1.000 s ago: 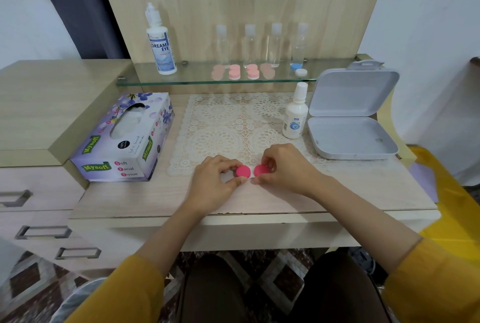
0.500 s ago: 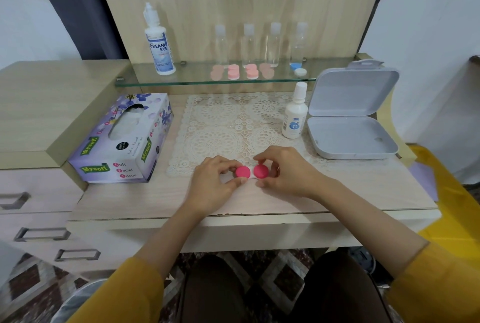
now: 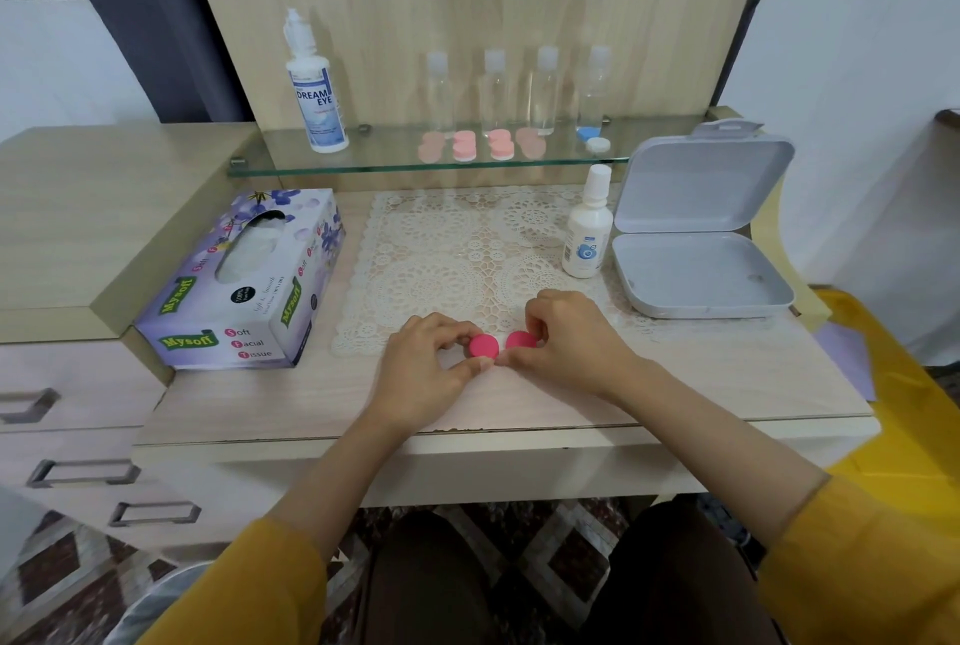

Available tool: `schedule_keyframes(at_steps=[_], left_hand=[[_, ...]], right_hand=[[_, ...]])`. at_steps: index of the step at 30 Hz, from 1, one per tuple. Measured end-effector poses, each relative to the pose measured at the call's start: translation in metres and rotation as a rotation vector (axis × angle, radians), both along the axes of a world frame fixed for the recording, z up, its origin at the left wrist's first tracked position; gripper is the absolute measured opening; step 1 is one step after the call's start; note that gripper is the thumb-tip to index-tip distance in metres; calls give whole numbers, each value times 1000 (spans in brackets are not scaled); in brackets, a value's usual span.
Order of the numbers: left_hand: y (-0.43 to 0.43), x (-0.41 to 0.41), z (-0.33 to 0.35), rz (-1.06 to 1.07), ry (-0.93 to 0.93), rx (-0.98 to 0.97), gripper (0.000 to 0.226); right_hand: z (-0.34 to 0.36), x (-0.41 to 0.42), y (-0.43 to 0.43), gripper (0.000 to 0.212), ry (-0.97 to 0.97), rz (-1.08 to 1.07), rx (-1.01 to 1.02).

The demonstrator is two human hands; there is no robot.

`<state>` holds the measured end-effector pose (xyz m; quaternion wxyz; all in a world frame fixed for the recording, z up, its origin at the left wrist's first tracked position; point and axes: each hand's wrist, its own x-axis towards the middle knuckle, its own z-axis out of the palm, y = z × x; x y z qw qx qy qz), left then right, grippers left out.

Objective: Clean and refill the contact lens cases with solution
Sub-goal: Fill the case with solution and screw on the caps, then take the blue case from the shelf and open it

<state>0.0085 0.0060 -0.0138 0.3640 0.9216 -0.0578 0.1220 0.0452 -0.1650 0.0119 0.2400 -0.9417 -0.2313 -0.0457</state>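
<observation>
two pink caps pinched: left hand (image 3: 423,369) on left cap (image 3: 484,346), right hand (image 3: 571,340) on right cap (image 3: 521,339); unscrew gently, held level.

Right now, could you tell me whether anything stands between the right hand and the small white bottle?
Nothing visible does. The right hand grips the pink lens case at the front of the desk, and the small white bottle stands upright just beyond it, with only bare lace mat between them.

Legible markings: two items.
Shelf bottle (image 3: 316,88) reads "DREAM EYE"; tissue box (image 3: 244,286) reads "Mysoft" and "Soft Facial Tissue".
</observation>
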Motion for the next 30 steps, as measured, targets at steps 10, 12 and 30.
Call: schedule_keyframes(at_steps=[10, 12, 30], left_hand=[[0, 1, -1, 0, -14, -9, 20], [0, 1, -1, -2, -7, -13, 21], [0, -1, 1, 5, 6, -27, 24]], right_hand=[[6, 2, -14, 33, 75, 211, -21], [7, 3, -13, 31, 63, 199, -36], [8, -5, -7, 22, 43, 206, -42]])
